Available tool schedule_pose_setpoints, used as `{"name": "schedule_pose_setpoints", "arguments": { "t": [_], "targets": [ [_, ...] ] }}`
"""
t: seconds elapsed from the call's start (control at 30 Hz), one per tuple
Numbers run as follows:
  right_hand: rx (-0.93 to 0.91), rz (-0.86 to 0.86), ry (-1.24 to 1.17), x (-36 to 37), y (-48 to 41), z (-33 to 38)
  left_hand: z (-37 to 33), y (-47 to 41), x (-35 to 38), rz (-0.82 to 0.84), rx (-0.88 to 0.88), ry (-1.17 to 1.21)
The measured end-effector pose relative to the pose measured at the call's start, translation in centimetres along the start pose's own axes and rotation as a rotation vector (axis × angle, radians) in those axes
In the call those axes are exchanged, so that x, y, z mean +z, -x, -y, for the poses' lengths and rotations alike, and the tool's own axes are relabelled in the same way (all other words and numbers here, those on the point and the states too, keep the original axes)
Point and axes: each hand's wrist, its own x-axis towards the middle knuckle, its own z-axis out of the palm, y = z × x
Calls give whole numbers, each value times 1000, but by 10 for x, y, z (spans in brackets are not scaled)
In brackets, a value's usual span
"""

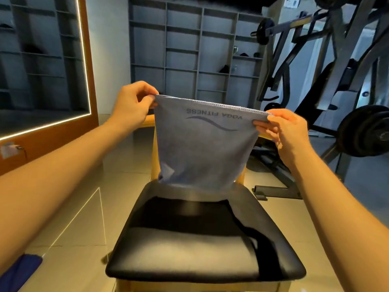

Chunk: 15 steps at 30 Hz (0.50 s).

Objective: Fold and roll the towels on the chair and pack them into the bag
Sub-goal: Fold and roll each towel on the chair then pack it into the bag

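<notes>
Head view: towel (202, 148) hangs below both hands' corner grip, above chair (204, 239).

a gym: weight plates (362, 131), barbell rack (328, 49), wall cubbies (183, 49).

Towel (202, 148) above chair (202, 239)

Soft cloth against glossy seat

The towel (202, 148) is matt blue-grey terry cloth with a stitched hem; the chair (202, 239) has a shiny black leather-like cushion on pale wood.
</notes>
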Motion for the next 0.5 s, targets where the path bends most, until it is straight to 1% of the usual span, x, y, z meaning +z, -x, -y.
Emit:
{"name": "schedule_pose_setpoints", "arguments": {
  "t": [0.03, 0.07, 0.13, 0.17, 0.23, 0.3, 0.33, 0.4, 0.5],
  "targets": [
    [28, 20, -2, -5, 9, -6, 3, 17, -4, 19, 12, -10],
    [90, 40, 4, -12, 20, -14, 8, 38, -6, 71, 3, -26],
    [303, 120, 86, -31, 43, -40, 26, 89, -9, 270, -62, -84],
    [420, 212, 184, -41, 55, -54, 36, 114, -9, 386, -104, -120],
    [629, 483, 381, -61, 80, -78, 53, 156, -9, 605, -214, -184],
    [781, 710, 521, -73, 102, -93, 62, 186, -7, 802, -315, -222],
    [824, 788, 574, -76, 109, -99, 64, 196, -5, 884, -350, -224],
    [854, 880, 642, -78, 119, -105, 67, 210, -2, 1006, -381, -221],
    [877, 949, 689, -80, 123, -110, 69, 216, -4, 1106, -380, -223]
  ]
}}
